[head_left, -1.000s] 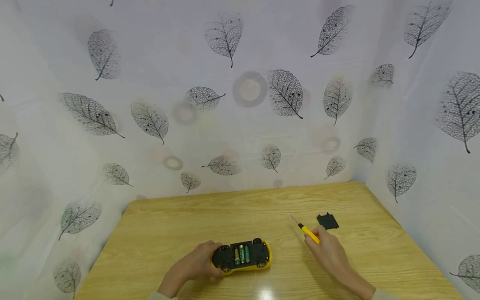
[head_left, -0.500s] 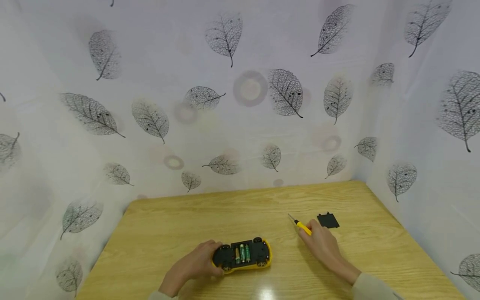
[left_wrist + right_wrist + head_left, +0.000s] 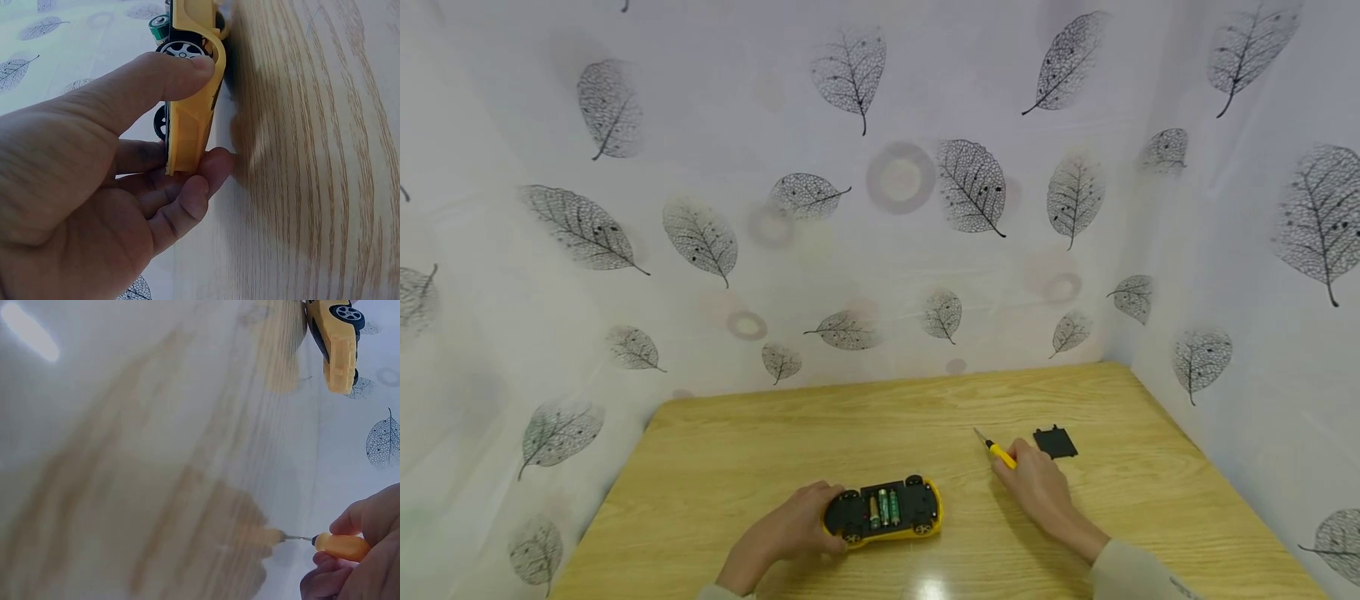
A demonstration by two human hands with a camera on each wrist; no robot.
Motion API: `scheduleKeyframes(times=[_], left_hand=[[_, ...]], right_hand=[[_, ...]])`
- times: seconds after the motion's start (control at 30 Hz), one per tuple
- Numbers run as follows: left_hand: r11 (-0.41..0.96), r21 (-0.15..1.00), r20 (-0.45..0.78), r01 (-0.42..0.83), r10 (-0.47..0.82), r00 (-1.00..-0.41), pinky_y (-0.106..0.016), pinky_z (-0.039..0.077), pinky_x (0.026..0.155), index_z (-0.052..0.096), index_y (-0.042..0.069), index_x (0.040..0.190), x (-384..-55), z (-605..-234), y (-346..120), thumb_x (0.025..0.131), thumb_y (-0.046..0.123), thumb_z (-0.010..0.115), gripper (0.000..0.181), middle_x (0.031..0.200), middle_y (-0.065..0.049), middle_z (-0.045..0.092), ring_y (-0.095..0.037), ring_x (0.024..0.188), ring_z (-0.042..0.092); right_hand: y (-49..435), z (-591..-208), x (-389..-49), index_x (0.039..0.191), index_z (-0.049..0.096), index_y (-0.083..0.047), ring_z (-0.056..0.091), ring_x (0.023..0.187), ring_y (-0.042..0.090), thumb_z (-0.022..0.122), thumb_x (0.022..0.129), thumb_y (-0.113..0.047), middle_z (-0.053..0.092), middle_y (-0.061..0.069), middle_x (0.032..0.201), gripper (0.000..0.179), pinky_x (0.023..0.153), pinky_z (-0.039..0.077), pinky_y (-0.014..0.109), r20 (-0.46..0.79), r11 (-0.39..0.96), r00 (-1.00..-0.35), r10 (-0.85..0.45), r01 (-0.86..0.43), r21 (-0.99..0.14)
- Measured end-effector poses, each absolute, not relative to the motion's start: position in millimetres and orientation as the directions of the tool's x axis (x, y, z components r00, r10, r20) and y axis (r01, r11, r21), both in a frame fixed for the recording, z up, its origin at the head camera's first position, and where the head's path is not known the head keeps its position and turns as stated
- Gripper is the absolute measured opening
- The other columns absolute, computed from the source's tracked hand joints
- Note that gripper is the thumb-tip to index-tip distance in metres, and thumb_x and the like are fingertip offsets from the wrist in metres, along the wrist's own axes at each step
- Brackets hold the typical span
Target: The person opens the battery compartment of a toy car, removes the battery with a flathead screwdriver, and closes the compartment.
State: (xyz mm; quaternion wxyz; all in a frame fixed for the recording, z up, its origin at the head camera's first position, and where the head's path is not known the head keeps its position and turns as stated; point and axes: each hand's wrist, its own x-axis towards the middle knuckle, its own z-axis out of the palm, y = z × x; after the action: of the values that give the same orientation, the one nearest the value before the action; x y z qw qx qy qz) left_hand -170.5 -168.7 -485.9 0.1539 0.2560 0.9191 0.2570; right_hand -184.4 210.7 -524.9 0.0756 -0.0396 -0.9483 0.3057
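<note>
A yellow toy car [image 3: 931, 508] lies upside down on the wooden table, its black underside facing up. Several green batteries [image 3: 883, 507] sit in its uncovered battery compartment. My left hand [image 3: 801, 523] grips one end of the car; in the left wrist view the thumb [image 3: 181, 76] presses beside a wheel and the fingers curl round the far side. To the right, my right hand [image 3: 1037, 487] holds a screwdriver [image 3: 1002, 455] by its yellow handle. Its thin metal shaft points away to the upper left. The right wrist view has the screwdriver tip near the tabletop.
A black battery cover [image 3: 1055, 442] lies flat on the table [image 3: 820, 425] just beyond the right hand. White cloth [image 3: 880, 267] printed with leaves hangs behind the table and along both sides. Light reflects off the front of the tabletop.
My right hand has moved slightly left and away from me with the screwdriver, off the battery cover's edge. The left hand and the toy car have stayed in place.
</note>
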Motion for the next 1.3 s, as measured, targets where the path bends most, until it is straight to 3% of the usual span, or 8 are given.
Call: scheduleKeyframes(times=[0.37, 1.03, 1.3], left_hand=[[0.723, 0.558, -0.140, 0.406, 0.565, -0.813, -0.041, 0.052, 0.084, 0.063, 0.003, 0.134, -170.7, -487.0, -169.4, 0.075, 0.031, 0.089, 0.070, 0.108, 0.002, 0.061, -0.016, 0.095, 0.056], [0.719, 0.560, -0.131, 0.412, 0.568, -0.813, -0.042, 0.052, 0.086, 0.062, 0.003, 0.134, -170.9, -486.1, -169.1, 0.074, 0.028, 0.088, 0.070, 0.107, 0.002, 0.060, -0.017, 0.097, 0.056], [0.682, 0.604, -0.126, 0.413, 0.593, -0.795, -0.039, 0.053, 0.084, 0.063, 0.009, 0.134, -173.0, -486.3, -170.6, 0.076, 0.022, 0.089, 0.066, 0.109, 0.002, 0.060, -0.015, 0.095, 0.056]], right_hand=[[210.9, -530.2, -186.5, 0.088, 0.067, -0.001, 0.044, 0.054, 0.015, 0.069, 0.086, -0.014, 0.056, 0.002, 0.071, 0.013, 0.047, 0.035, 0.028, 0.090, 0.814, -0.991, 0.099, 0.029, -0.580], [205.8, -529.0, -185.4, 0.091, 0.061, -0.001, 0.045, 0.057, 0.016, 0.076, 0.090, -0.026, 0.053, 0.002, 0.069, 0.030, 0.051, 0.036, 0.031, 0.051, 0.831, -0.996, 0.070, 0.030, -0.555], [204.8, -527.9, -183.5, 0.093, 0.061, 0.000, 0.046, 0.056, 0.015, 0.076, 0.091, -0.031, 0.054, 0.003, 0.067, 0.034, 0.050, 0.038, 0.031, 0.052, 0.826, -0.996, 0.072, 0.030, -0.563]])
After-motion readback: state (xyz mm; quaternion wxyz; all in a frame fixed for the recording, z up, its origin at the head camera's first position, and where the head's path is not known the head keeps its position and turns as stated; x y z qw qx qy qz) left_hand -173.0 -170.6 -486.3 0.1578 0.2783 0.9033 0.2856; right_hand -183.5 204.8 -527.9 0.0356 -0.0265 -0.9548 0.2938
